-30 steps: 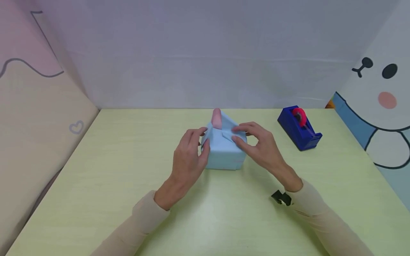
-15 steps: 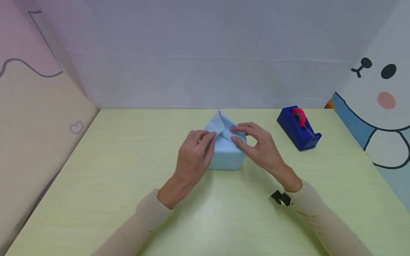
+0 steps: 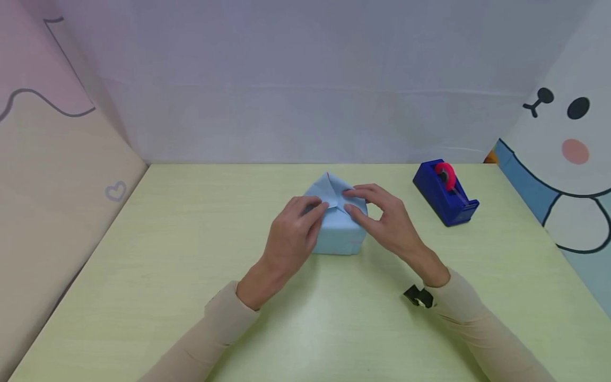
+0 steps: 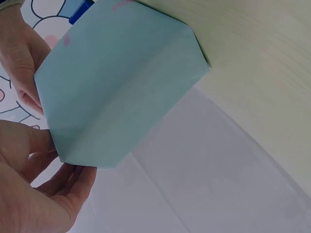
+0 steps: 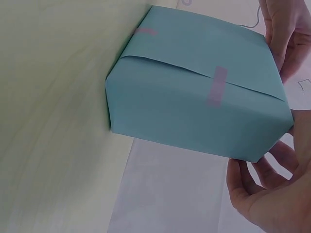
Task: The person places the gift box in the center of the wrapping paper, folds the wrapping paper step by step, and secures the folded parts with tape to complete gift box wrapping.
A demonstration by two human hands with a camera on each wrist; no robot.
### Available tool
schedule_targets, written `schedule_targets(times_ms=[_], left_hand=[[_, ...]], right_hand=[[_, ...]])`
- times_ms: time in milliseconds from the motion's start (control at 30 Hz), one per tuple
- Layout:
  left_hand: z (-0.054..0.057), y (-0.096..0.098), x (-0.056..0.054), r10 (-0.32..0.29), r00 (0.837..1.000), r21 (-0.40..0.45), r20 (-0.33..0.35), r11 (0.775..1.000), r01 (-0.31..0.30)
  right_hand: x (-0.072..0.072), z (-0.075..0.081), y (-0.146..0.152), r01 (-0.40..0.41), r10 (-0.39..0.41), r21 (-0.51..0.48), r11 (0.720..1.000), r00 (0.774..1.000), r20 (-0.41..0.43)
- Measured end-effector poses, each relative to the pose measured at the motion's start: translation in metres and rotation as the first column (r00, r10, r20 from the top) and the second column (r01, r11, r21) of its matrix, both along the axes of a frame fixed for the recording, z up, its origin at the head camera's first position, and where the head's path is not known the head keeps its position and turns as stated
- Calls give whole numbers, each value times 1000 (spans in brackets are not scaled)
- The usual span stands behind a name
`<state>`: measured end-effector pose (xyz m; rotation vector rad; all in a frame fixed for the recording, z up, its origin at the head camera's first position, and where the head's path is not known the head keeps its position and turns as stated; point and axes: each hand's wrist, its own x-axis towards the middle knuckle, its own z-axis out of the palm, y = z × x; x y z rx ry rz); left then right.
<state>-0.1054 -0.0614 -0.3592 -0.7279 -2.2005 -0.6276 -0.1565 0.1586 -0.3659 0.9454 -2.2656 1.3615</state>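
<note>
A box wrapped in light-blue paper (image 3: 340, 240) stands on the table, its top end folded into flaps that rise to a point at the back. My left hand (image 3: 295, 228) pinches the left flap with thumb and forefinger near the middle of the top. On the right side, my right hand (image 3: 389, 215) holds the folded paper down between thumb and fingers. Pink tape strips (image 5: 217, 86) cross a paper seam on one side in the right wrist view. In the left wrist view, the left hand's fingers (image 4: 80, 187) curl at the box's edge.
A blue tape dispenser (image 3: 444, 199) with a red-rimmed roll stands at the table's back right. Beside the right sleeve shows a small black object (image 3: 419, 295). A pale hanging sheet (image 3: 305, 106) closes off the table's (image 3: 191, 223) back edge.
My left hand has moved right, bringing the left flap inward over the top. The pink patch seen at the back is now covered, and the peak sits lower. My right hand has stayed put.
</note>
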Motion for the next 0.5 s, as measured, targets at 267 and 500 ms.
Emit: schedule_targets(times_ms=[267,500], left_hand=[[2,-1,-2,-20,1000,38,23,999,19],[10,-3,-8,-52,982,197,181,980,16]], right_hand=[[0,0,0,-6,6,3,1000,1000,-5],[0,1,0,-5,5,2,1000,1000,6]])
